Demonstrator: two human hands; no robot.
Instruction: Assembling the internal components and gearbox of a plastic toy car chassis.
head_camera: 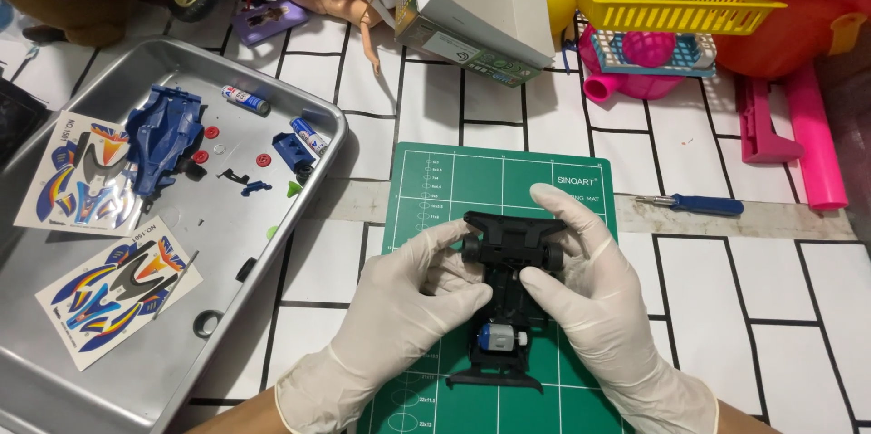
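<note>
Both gloved hands meet over a green cutting mat (454,175) on the desk (726,271); between them sits a black toy car chassis (508,293), its front end with small black wheels gripped from both sides. The left hand (408,307) curls its fingers onto the chassis's left front wheel; the right hand (594,289) clasps the right side, forefinger stretched across the top and thumb pressed against the middle of the frame. A small silver-and-blue motor (502,337) sits in the rear of the chassis, just below the hands. Well left of the left hand lies a metal tray (181,361) with a blue car body (163,139), sticker sheets (118,289) and small batteries (245,98); right of the right hand lies a blue-handled screwdriver (694,204).
</note>
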